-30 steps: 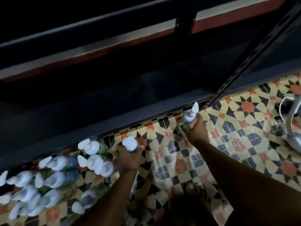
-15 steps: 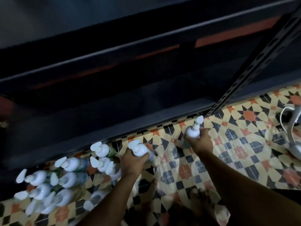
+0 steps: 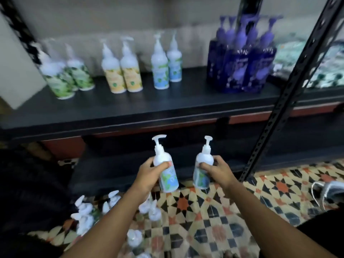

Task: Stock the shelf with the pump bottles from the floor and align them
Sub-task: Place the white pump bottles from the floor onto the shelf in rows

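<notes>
My left hand (image 3: 148,174) grips a white pump bottle with a blue-green label (image 3: 164,168), held upright in the air below the shelf edge. My right hand (image 3: 216,169) grips a second bottle of the same kind (image 3: 202,168) beside it. Above them the dark shelf board (image 3: 167,107) carries pairs of pump bottles: green-labelled (image 3: 65,77) at the left, yellow-labelled (image 3: 122,71), and blue-labelled (image 3: 166,66). Several white pump bottles (image 3: 115,209) still stand on the patterned floor at the lower left, partly behind my left forearm.
A cluster of dark blue pump bottles (image 3: 242,58) fills the shelf's right part. A black perforated upright (image 3: 290,94) runs diagonally at the right. A lower shelf board (image 3: 121,168) lies behind my hands. A white object with a cord (image 3: 327,190) lies on the tiled floor at right.
Both hands have lifted their bottles off the floor to just below the shelf. The view has tilted up, so the stocked shelf now shows.
</notes>
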